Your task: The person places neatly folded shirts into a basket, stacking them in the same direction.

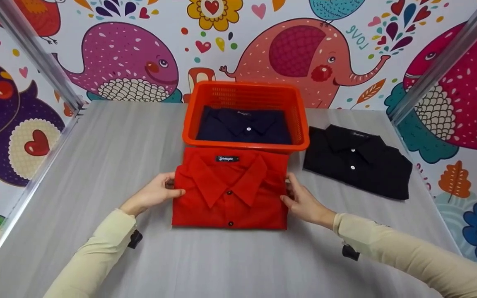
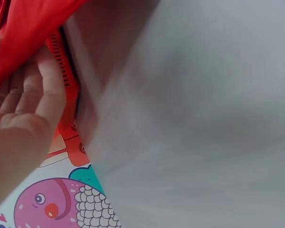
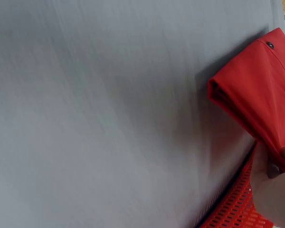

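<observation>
A folded red shirt point(image 1: 242, 207) with a pointed collar and dark buttons is held up between both hands, in front of the basket. My left hand point(image 1: 154, 193) grips its left edge, thumb on top and fingers underneath, as the left wrist view shows. On the opposite edge my right hand point(image 1: 304, 203) pinches the cloth the same way. In the right wrist view the folded layers of the shirt point(image 3: 256, 90) stand above the table, casting a shadow. Behind it, an orange-red plastic basket point(image 1: 246, 146) contains a folded navy shirt point(image 1: 238, 126).
To the right of the basket, a folded black shirt point(image 1: 358, 165) with white buttons lies at an angle on the grey table point(image 1: 110, 145). Walls with printed cartoon animals and metal corner posts point(image 1: 35, 49) enclose the table at the back and sides.
</observation>
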A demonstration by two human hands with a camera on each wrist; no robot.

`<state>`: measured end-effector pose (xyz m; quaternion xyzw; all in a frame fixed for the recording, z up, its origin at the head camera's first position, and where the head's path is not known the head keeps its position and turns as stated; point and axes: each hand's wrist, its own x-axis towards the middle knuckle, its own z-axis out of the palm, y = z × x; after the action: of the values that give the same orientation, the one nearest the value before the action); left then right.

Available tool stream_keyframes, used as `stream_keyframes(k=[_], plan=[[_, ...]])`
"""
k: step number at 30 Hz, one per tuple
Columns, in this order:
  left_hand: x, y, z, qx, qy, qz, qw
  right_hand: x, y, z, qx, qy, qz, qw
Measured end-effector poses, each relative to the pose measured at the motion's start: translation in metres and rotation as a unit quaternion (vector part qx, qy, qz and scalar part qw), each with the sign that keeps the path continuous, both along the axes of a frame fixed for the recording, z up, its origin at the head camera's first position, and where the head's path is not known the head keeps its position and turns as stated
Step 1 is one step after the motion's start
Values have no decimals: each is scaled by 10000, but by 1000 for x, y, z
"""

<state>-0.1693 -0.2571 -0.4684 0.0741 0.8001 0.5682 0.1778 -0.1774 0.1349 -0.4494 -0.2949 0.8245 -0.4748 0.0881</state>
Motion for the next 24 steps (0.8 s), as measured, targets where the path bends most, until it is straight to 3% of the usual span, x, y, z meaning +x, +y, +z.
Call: stream_keyframes(k=[5, 14, 24], plan=[[-5, 5, 4, 111, 117, 75, 9998, -1, 2, 12, 13, 236, -158, 9996], [-18, 14, 10, 175, 348, 58, 9992, -26, 16, -19, -90, 232, -451, 9987], [-33, 16, 16, 241, 683, 176, 9972, -38, 15, -14, -489, 466, -702, 9952]])
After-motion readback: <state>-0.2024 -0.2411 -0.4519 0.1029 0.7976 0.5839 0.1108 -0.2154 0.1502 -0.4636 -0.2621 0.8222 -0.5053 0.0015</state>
